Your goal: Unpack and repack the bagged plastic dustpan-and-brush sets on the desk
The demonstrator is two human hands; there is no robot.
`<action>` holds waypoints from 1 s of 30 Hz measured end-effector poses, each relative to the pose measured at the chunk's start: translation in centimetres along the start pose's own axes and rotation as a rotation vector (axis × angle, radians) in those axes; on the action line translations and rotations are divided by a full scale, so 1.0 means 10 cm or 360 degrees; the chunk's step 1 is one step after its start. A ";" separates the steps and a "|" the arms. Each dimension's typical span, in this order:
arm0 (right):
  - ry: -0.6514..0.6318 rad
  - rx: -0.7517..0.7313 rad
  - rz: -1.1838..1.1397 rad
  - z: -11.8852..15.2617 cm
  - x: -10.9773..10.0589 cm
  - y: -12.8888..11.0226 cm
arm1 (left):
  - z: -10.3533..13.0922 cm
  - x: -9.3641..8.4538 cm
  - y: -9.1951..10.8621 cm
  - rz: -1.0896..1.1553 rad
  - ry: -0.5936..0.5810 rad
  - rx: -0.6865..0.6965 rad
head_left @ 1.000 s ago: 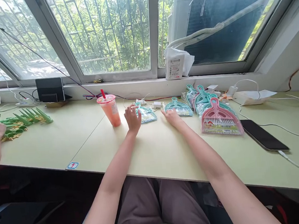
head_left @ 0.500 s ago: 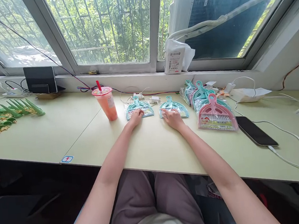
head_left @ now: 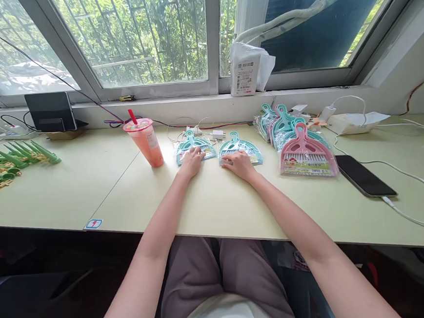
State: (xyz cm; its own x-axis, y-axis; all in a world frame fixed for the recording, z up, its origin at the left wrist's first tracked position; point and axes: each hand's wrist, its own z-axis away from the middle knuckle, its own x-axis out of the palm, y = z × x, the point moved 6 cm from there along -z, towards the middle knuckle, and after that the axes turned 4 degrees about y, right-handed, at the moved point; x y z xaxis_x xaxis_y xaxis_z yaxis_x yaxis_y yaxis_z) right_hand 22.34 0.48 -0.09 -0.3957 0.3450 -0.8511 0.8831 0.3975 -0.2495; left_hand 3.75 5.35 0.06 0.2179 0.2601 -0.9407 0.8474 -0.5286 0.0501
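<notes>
Two teal toy dustpan-and-brush sets in clear plastic wrap lie side by side in the middle of the table. On the left dustpan set (head_left: 208,149) rests my left hand (head_left: 192,162), its fingers spread over the front part. My right hand (head_left: 240,163) lies across the front edge of the right dustpan set (head_left: 247,149), fingers apart and bent a little. Neither hand lifts anything. Both handles point toward the window, and my fingers cover part of each label.
A drink cup (head_left: 145,143) with a red straw stands left of my hands. To the right are a pile of wrapped dustpan sets (head_left: 285,124), a pink one (head_left: 303,154) in front, and a phone (head_left: 365,176) on a cable. Green plastic parts (head_left: 21,157) lie far left.
My left fingers have spread out flatter over the left set. My right hand and the right set have come slightly closer to the left one. Another person's hand has left the left edge.
</notes>
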 end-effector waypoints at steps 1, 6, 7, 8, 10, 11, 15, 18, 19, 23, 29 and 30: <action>-0.0008 -0.0003 0.0020 0.00 -0.01 -0.01 | -0.01 -0.02 0.01 -0.0031 0.0004 -0.0011; -0.0006 -0.0044 0.0157 0.02 -0.03 -0.05 | -0.03 -0.01 -0.02 0.0109 0.0016 -0.0193; 0.0007 -0.0040 0.0159 0.02 -0.03 -0.05 | -0.03 0.01 -0.04 0.0189 0.0006 -0.0236; 0.0032 -0.0025 0.0143 0.02 -0.04 -0.05 | -0.02 0.03 -0.06 0.0267 -0.0006 -0.0267; 0.0136 0.0049 0.0072 0.03 -0.10 -0.04 | -0.01 0.07 -0.11 0.0401 -0.0026 -0.0316; 0.0220 0.0108 0.0026 0.03 -0.14 -0.02 | 0.00 0.09 -0.13 0.0461 -0.0026 -0.0331; 0.0653 0.0384 -0.0159 0.09 -0.41 0.03 | 0.01 0.10 -0.20 0.0659 0.0032 -0.0393; 0.0956 0.0578 -0.0216 0.16 -0.62 0.06 | 0.01 0.07 -0.19 0.0709 0.0109 -0.0379; 0.1046 0.0637 -0.0220 0.18 -0.68 0.07 | 0.00 0.04 -0.17 0.0755 0.0154 -0.0356; 0.1280 0.0740 -0.0212 0.24 -0.84 0.05 | -0.03 -0.08 -0.03 0.1325 0.0234 -0.0416; 0.0951 0.0368 -0.0077 0.26 -0.77 -0.30 | 0.01 -0.19 0.55 0.2486 -0.0375 -0.0393; 0.0785 0.0202 -0.0066 0.25 -0.71 -0.40 | 0.02 -0.23 0.60 0.2514 -0.0363 -0.0366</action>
State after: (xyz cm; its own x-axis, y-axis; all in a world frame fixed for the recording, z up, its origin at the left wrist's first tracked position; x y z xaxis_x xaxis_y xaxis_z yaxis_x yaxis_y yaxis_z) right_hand 22.23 -5.65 5.78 -0.4760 0.7036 -0.5276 0.8756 0.3235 -0.3585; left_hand 8.20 1.40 2.48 0.8448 -0.5304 0.0709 -0.0875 -0.0063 0.9961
